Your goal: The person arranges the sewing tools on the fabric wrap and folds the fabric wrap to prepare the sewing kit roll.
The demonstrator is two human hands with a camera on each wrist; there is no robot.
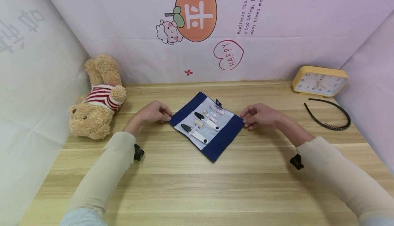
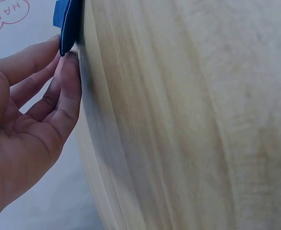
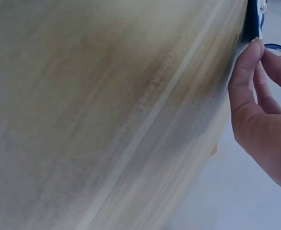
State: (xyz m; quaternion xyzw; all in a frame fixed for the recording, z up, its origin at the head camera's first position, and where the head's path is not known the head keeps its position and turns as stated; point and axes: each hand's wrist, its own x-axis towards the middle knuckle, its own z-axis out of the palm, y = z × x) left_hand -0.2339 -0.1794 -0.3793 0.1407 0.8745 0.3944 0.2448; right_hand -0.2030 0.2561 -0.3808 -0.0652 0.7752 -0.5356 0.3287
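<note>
An unfolded cloth pouch (image 1: pixel 222 140) with navy bands and a pale grey middle lies turned cornerwise on the table. Strapped across its middle are two tools with white handles and dark pointed ends, a lower one (image 1: pixel 198 136) and an upper one (image 1: pixel 211 123). Small pink-and-white pieces (image 1: pixel 220 111) sit beside them. My left hand (image 1: pixel 153 111) pinches the pouch's left corner between thumb and fingertips, also seen in the left wrist view. At the right corner, my right hand (image 1: pixel 261 115) pinches the navy edge (image 3: pixel 252 21).
On the wooden table (image 1: pixel 172 188), a teddy bear (image 1: pixel 92 120) in a striped shirt lies at the left. A yellow alarm clock (image 1: pixel 320 81) stands at the back right, with a black headband (image 1: pixel 337 127) in front of it. White printed cloth (image 1: pixel 138 58) hangs behind.
</note>
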